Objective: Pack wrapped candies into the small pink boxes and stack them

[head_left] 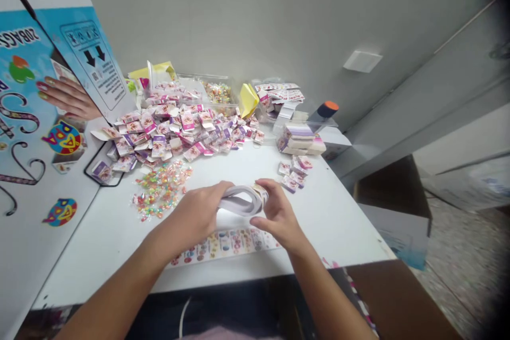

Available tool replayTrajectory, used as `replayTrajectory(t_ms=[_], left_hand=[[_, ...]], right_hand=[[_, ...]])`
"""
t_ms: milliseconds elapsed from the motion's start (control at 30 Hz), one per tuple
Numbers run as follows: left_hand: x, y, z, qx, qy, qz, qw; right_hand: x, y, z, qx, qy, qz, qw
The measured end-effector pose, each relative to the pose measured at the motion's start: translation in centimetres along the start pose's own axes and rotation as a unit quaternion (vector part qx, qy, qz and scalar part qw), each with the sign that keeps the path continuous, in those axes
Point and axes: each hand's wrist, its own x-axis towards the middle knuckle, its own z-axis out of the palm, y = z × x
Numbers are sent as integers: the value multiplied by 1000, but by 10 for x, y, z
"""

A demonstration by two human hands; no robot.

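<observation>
Above the table, my left hand (202, 211) and my right hand (280, 218) grip a bundle of sticker strips (257, 199) bent into a loop. Its layered white edges face up, and a bit of coloured print shows near my right fingers. My left fingers wrap around the left end and are partly hidden. On the right end, my right thumb and fingers press from the side. Below the bundle, a strip of colourful stickers (235, 243) lies flat along the front of the table, partly covered by my left hand and wrist.
A heap of small printed boxes (159, 133) spreads along the back left. Wrapped colourful beads (161, 188) lie before it. Several small boxes (295, 172) sit right of my hands, near stacked flat cards (300, 138). A large blue-white carton (59, 106) stands at left.
</observation>
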Motion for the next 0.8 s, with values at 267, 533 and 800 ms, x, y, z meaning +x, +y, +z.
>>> replayTrajectory(t_ms=[267, 533, 800], left_hand=[[5, -6, 16, 0, -72, -6, 997], [15, -28, 37, -14, -133, -44, 990], [29, -45, 58, 82, -117, -1, 990]], right_hand=[[-2, -3, -26, -93, -141, 18, 986], [-5, 31, -19, -125, -95, 59, 986], [1, 55, -30, -182, -137, 91, 969]])
